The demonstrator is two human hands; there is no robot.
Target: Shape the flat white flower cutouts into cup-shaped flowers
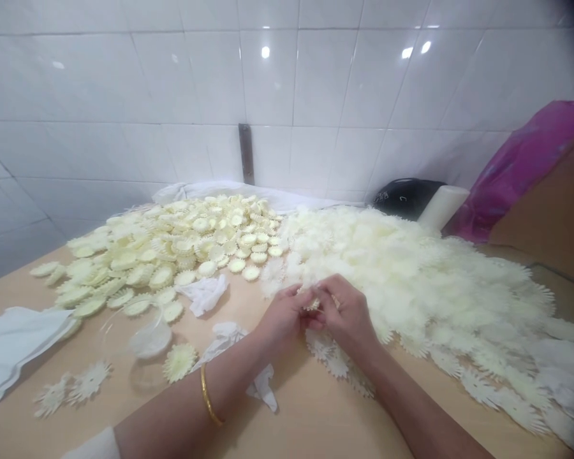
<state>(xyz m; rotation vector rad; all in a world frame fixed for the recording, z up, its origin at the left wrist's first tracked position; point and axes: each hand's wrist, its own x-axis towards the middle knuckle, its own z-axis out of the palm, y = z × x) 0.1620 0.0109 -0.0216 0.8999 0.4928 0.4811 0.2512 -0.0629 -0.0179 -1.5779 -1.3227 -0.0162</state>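
Note:
In front of me, my left hand (pixel 288 315) and my right hand (pixel 345 310) meet over the table. Their fingers are closed together around a small pale-yellow piece with a notched edge (pixel 312 305), mostly hidden by the fingers. A gold bangle (pixel 209 396) circles my left forearm. Flat toothed discs (pixel 335 360) lie under and beside my right hand. To the left is a heap of cupped, notched yellow discs (pixel 191 236). A large heap of thin, pale, toothed discs (pixel 402 280) spreads to the right.
Crumpled white tissue (pixel 203 294) lies left of my hands, near a clear round dish (pixel 150 338) and a single yellow disc (pixel 180 362). White sheets (pixel 19 347) sit at the left edge. Behind the heaps are a black object (pixel 406 196), a white roll (pixel 444 207) and purple plastic (pixel 521 166).

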